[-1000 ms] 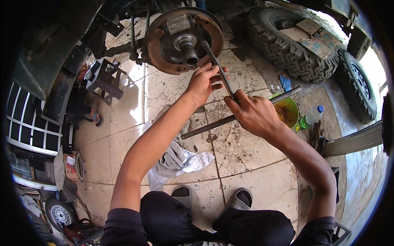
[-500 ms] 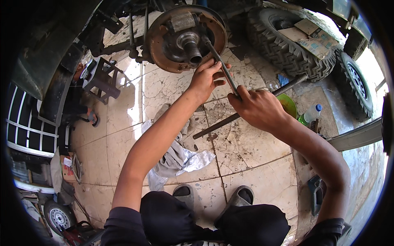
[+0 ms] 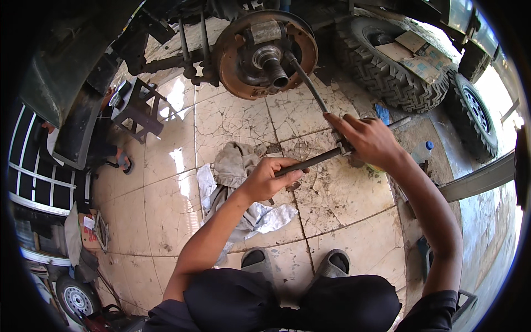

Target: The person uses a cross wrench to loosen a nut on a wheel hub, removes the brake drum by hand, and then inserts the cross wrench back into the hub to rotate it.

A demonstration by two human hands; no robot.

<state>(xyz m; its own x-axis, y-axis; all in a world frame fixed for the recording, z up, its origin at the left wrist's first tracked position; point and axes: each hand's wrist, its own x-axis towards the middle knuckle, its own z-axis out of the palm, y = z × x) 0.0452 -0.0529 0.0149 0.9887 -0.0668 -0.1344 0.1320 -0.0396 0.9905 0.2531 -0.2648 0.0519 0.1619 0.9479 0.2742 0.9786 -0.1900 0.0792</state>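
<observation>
In front of me a rusty round brake backing plate (image 3: 232, 79) carries a hollow wheel spindle (image 3: 275, 73) at its middle. A T-handle socket wrench (image 3: 310, 84) reaches its shaft to the plate, just right of the spindle. The wrench's crossbar (image 3: 316, 160) lies slantwise between my hands. My left hand (image 3: 268, 178) is wrapped round the crossbar's lower left end. My right hand (image 3: 373, 141) is closed over the joint of shaft and crossbar; some of its fingers are hidden. The socket's fit on the plate is too small to make out.
Grey rags (image 3: 238, 166) lie on the stained tile floor. A large treaded tyre (image 3: 381, 66) with cardboard on it lies at the far right, near a bottle (image 3: 423, 152). A dark stool (image 3: 141, 113) stands left, beside another person's foot (image 3: 124, 159).
My left hand has left the shaft and come down to the crossbar's left end. My right hand has shifted right, onto the joint. The view has shifted slightly.
</observation>
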